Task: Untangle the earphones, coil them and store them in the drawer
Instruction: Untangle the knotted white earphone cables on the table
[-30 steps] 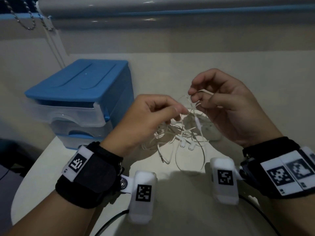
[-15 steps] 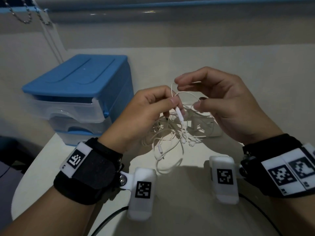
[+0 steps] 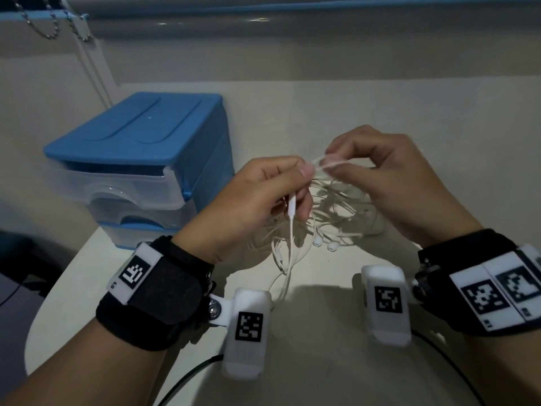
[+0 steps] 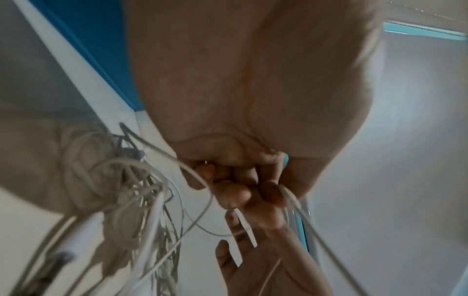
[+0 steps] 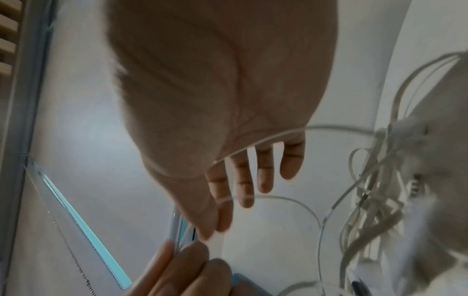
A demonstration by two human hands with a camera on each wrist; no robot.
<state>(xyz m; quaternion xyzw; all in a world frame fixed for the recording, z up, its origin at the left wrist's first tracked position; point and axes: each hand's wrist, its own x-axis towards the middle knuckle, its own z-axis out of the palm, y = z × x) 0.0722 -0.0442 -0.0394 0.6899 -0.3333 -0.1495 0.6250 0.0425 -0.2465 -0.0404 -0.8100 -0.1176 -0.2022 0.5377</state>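
The earphones [image 3: 316,218] are a white snarl, part lifted off the surface [image 3: 439,118], part trailing on it toward the near edge, buds [image 3: 325,243] dangling under the knot. A second ago my hands were apart with a loop strung between them; now they've closed in, and both pinch the same short run of cord at the top of the tangle. My left hand [image 3: 257,200] pinches it between thumb and forefinger, the inline remote [image 3: 292,205] hanging below my fingers [image 4: 235,192]. My right hand [image 3: 389,183] pinches the other end of that run, thumb against forefinger, the other fingers [image 5: 263,176] spread loose.

I reckon that means I've found a crossing to work free; still early, nothing coiled, untangling barely begun.

Room: the blue drawer unit [image 3: 140,159] stands near the left edge, just beside my left hand, its top drawer [image 3: 117,186] looking a bit pulled out. To the right and toward the far edge the surface gives plenty of space to draw cord out. The near edge is close under my wrists, so slack could slide off there.
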